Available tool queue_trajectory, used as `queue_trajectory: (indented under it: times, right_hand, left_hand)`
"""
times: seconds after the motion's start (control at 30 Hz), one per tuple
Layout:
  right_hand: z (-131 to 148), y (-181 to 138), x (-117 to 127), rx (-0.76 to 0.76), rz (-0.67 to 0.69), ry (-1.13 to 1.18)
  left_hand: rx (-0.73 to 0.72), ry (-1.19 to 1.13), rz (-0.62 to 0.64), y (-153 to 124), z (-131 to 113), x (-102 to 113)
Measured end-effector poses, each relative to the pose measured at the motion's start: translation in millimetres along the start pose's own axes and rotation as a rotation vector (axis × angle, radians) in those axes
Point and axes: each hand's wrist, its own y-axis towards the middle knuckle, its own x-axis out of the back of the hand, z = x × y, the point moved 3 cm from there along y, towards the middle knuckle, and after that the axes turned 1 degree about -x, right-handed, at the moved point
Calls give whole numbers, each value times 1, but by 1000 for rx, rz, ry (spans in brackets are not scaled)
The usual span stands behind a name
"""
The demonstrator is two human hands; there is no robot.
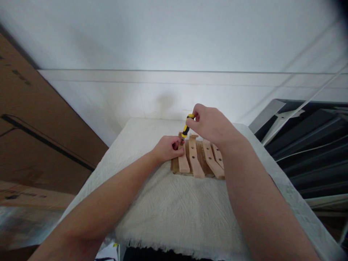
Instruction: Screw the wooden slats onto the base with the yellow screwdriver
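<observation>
My right hand (208, 121) grips a yellow-and-black screwdriver (186, 129) by the top of its handle. The tool points down, a little tilted, with its tip at the upper part of the leftmost wooden piece (184, 163). Close by the tip, my left hand (168, 148) is closed, thumb and fingers drawn together at that piece's left side. What they pinch, if anything, is too small to tell. Several pale wooden pieces with dark holes or screws, such as the second from the left (195, 159), lie across a brown wooden board (200, 149). My right forearm hides the board's right end.
A cream woven cloth (185, 214) with a frayed front edge covers the table. Behind stands a white wall (152, 96). Large cardboard (49, 108) leans at the left. Black folded material (307, 148) and a white cord are at the right.
</observation>
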Motion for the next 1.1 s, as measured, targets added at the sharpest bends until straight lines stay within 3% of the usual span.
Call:
queue_trajectory:
  times: [0.17, 0.4, 0.67, 0.87, 1.0, 1.1]
  right_hand:
    - [7, 0, -1, 165, 48, 133]
    - [5, 0, -1, -30, 1, -76]
    - [11, -4, 3, 166, 113, 192]
    - [6, 1, -1, 50, -12, -72]
    - [8, 4, -8, 89, -33, 23]
    - [11, 2, -6, 188, 46, 100]
  left_hand:
    - [-18, 9, -15, 0, 1, 0]
    - [-43, 35, -27, -1, 0, 0]
    - [-33, 52, -44, -2, 1, 0]
    - [-64, 62, -21, -1, 0, 0]
    - [-50, 63, -42, -1, 0, 0]
    - [-44, 60, -43, -2, 1, -1]
